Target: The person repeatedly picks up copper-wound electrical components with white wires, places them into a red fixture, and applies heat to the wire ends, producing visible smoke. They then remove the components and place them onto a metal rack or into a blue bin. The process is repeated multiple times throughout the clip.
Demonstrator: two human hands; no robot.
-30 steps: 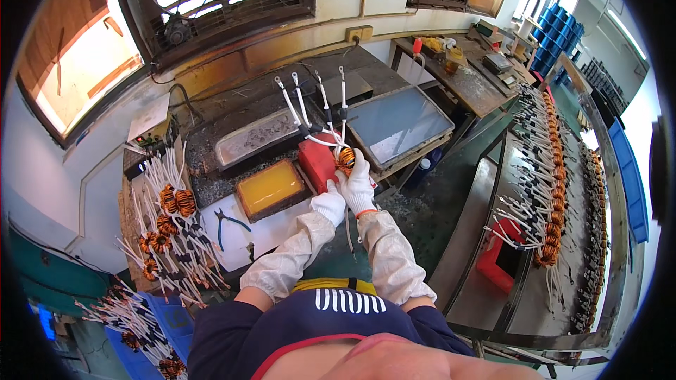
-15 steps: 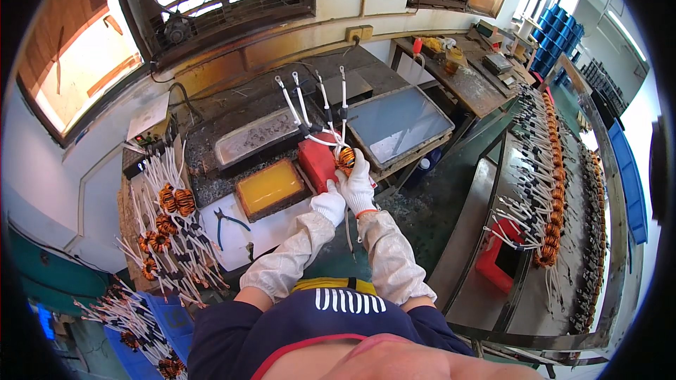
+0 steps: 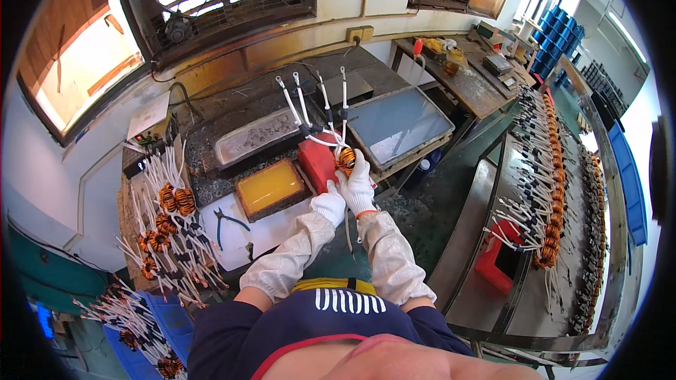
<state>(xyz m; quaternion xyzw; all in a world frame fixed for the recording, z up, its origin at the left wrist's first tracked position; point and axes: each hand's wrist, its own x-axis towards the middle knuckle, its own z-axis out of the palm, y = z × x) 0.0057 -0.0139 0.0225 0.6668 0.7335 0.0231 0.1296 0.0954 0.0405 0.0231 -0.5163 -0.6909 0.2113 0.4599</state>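
Observation:
My right hand point(image 3: 359, 188), in a white glove, is wrapped round a copper-wound toroidal coil point(image 3: 345, 160). Several white leads point(image 3: 322, 95) with black sleeves and ring lugs rise from the coil and fan out upward. Close by on the left, my gloved left hand point(image 3: 329, 204) is closed just below the coil; what its fingers hold is hidden. Between the two hands a thin lead point(image 3: 348, 236) hangs down. Directly behind the hands stands a red box point(image 3: 315, 162), partly covered by the leads and my fingers.
Left of the red box is a tray of yellow liquid point(image 3: 271, 188), with a long metal trough point(image 3: 257, 139) behind it. A grey-blue bath point(image 3: 401, 123) lies right. Pliers point(image 3: 229, 225) rest on white board near piled coils point(image 3: 165, 222). A rack of coils point(image 3: 549, 218) stands far right.

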